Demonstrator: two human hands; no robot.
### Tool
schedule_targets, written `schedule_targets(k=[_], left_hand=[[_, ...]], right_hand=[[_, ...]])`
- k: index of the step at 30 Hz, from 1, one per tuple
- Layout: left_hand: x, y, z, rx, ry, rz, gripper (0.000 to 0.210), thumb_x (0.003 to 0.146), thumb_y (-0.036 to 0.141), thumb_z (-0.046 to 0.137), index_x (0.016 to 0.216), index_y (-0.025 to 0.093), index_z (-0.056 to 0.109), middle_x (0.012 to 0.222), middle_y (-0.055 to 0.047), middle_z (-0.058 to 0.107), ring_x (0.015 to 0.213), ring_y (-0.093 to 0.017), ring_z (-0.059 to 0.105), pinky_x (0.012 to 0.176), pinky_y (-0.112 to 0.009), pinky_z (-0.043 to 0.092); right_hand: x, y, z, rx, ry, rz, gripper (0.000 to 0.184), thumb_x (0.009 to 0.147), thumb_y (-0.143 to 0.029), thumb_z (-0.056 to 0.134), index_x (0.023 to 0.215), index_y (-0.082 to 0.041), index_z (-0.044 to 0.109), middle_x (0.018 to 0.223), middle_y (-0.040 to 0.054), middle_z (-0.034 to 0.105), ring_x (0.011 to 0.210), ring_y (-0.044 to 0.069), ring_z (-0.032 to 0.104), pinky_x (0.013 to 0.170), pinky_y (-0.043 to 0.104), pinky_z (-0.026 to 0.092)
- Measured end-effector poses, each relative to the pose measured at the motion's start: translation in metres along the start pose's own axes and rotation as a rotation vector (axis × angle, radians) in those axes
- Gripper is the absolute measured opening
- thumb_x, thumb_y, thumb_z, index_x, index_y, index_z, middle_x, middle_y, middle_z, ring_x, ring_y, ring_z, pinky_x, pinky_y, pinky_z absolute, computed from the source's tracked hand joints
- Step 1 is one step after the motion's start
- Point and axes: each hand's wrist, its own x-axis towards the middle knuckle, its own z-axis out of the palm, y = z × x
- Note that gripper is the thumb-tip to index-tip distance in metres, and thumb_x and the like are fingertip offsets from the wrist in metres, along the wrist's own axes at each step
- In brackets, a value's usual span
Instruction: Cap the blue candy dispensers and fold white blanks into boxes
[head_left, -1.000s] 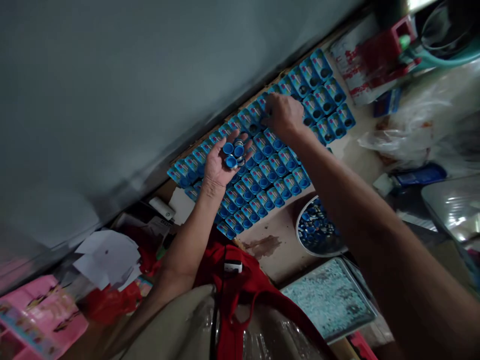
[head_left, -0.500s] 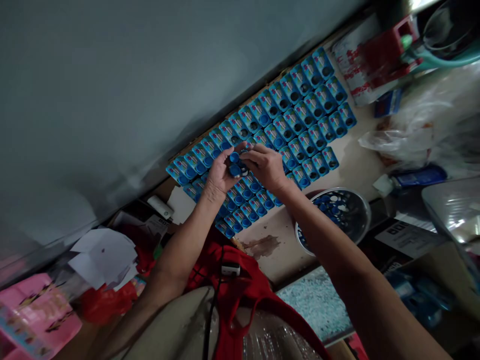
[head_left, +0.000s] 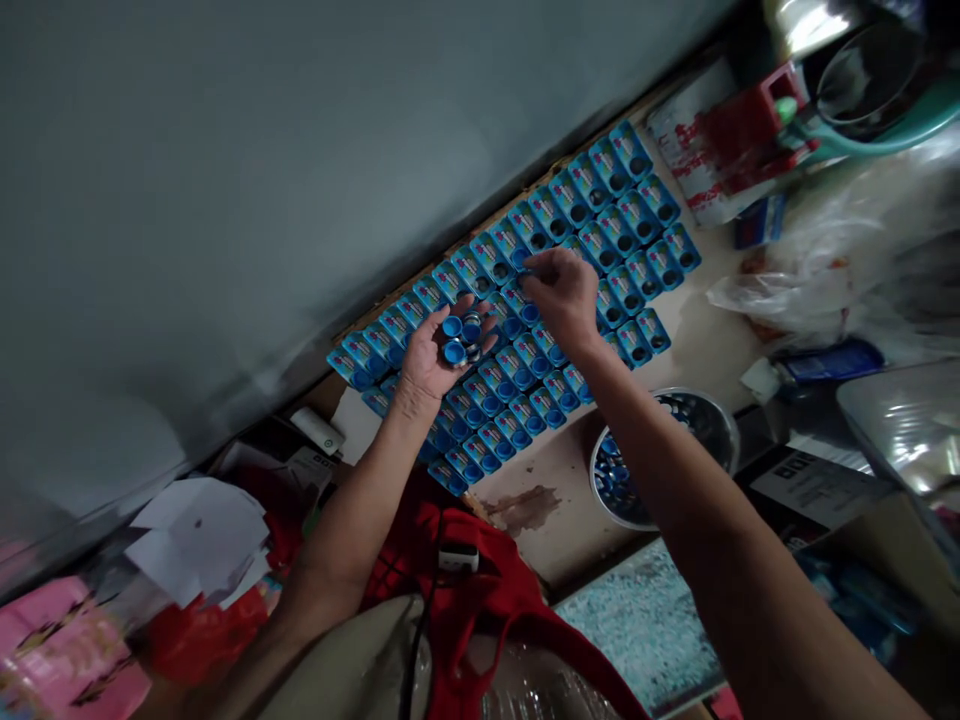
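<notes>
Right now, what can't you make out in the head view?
In the head view:
- Right hand: whether it holds anything; the hand itself hides that.
- Caps in left hand: exact count; they overlap.
- Bowl: middle hidden behind right forearm.
- Packs: fine print too small.
- Teal basin: cut off by right edge.

On table (head_left: 566,475) — packs (head_left: 534,350) in rows, with wall (head_left: 300,150) behind; at right, nearer — 1 bowl (head_left: 721,440), round parts (head_left: 612,468) inside.
</notes>
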Motion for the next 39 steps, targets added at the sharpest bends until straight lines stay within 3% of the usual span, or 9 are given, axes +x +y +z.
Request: schedule_targets(k=[6, 10, 15, 18, 22, 25, 28, 35, 39], left_hand=[[-0.004, 0.008, -0.001, 0.001, 0.030, 0.027, 0.032, 0.101, 0.034, 0.051, 0.121, 0.019, 0.072, 0.114, -0.010, 0.082, 0.118, -0.027, 0.075, 0.104, -0.046, 0.061], [0.000, 0.010, 0.000, 0.039, 0.011, 0.037, 0.032, 0.103, 0.035, 0.048, 0.113, 0.020, 0.074, 0.122, -0.009, 0.079, 0.123, -0.027, 0.073, 0.104, -0.045, 0.061], [0.005, 0.009, 0.001, 0.066, -0.003, 0.041, 0.033, 0.103, 0.038, 0.050, 0.121, 0.024, 0.075, 0.126, -0.007, 0.078, 0.127, -0.028, 0.071, 0.106, -0.046, 0.060], [0.001, 0.006, 0.002, 0.049, -0.008, 0.014, 0.036, 0.104, 0.037, 0.049, 0.126, 0.022, 0.073, 0.122, -0.009, 0.079, 0.124, -0.028, 0.072, 0.107, -0.048, 0.060], [-0.001, -0.001, 0.001, 0.029, -0.002, -0.014, 0.035, 0.106, 0.035, 0.047, 0.124, 0.021, 0.073, 0.115, -0.008, 0.081, 0.119, -0.027, 0.075, 0.105, -0.047, 0.060], [0.003, -0.009, -0.004, 0.029, 0.048, -0.026, 0.030, 0.105, 0.034, 0.051, 0.116, 0.020, 0.075, 0.097, -0.005, 0.083, 0.096, -0.022, 0.080, 0.092, -0.037, 0.065], [0.005, -0.017, -0.008, 0.049, 0.098, -0.055, 0.026, 0.103, 0.034, 0.057, 0.110, 0.018, 0.076, 0.085, -0.003, 0.081, 0.075, -0.018, 0.079, 0.078, -0.029, 0.066], [-0.011, -0.027, -0.006, -0.006, 0.083, -0.058, 0.032, 0.104, 0.034, 0.054, 0.123, 0.017, 0.073, 0.093, -0.007, 0.083, 0.091, -0.025, 0.082, 0.092, -0.039, 0.066], [-0.018, -0.022, -0.005, -0.017, 0.010, -0.065, 0.039, 0.107, 0.035, 0.046, 0.132, 0.017, 0.069, 0.110, -0.011, 0.082, 0.105, -0.026, 0.080, 0.102, -0.046, 0.062]], right_hand=[[0.030, -0.019, 0.012, -0.356, -0.110, -0.020, 0.018, 0.081, -0.016, 0.062, 0.089, -0.022, 0.077, 0.102, 0.0070, 0.072, 0.094, 0.025, 0.068, 0.086, 0.041, 0.055], [0.058, -0.012, 0.021, -0.463, -0.206, 0.059, 0.005, 0.080, -0.020, 0.073, 0.084, -0.021, 0.070, 0.101, 0.0068, 0.071, 0.099, 0.028, 0.068, 0.090, 0.044, 0.054], [0.090, 0.004, 0.025, -0.453, -0.252, 0.094, 0.030, 0.072, -0.027, 0.089, 0.073, -0.024, 0.058, 0.089, 0.0054, 0.069, 0.097, 0.029, 0.068, 0.090, 0.048, 0.053], [0.071, -0.011, 0.016, -0.432, -0.205, 0.017, 0.028, 0.073, -0.021, 0.088, 0.075, -0.025, 0.060, 0.085, 0.0035, 0.070, 0.092, 0.028, 0.066, 0.091, 0.048, 0.051], [0.008, -0.045, 0.004, -0.286, -0.130, -0.090, 0.010, 0.082, -0.020, 0.078, 0.084, -0.023, 0.069, 0.088, 0.0020, 0.071, 0.084, 0.021, 0.063, 0.082, 0.038, 0.050], [-0.033, -0.054, 0.009, -0.091, -0.173, -0.187, 0.002, 0.087, -0.025, 0.074, 0.088, -0.024, 0.074, 0.088, 0.0020, 0.070, 0.083, 0.019, 0.062, 0.079, 0.035, 0.049], [-0.054, -0.049, 0.020, -0.011, -0.192, -0.177, 0.002, 0.083, -0.025, 0.077, 0.082, -0.024, 0.075, 0.087, 0.0033, 0.068, 0.084, 0.021, 0.062, 0.082, 0.037, 0.050], [-0.057, -0.043, 0.013, 0.250, -0.144, -0.021, 0.002, 0.080, -0.021, 0.064, 0.080, -0.023, 0.064, 0.074, -0.0021, 0.062, 0.071, 0.015, 0.059, 0.070, 0.031, 0.049], [-0.026, -0.035, 0.007, 0.133, -0.039, 0.083, 0.015, 0.077, -0.018, 0.061, 0.090, -0.022, 0.067, 0.073, -0.0031, 0.061, 0.069, 0.015, 0.059, 0.071, 0.032, 0.050]])
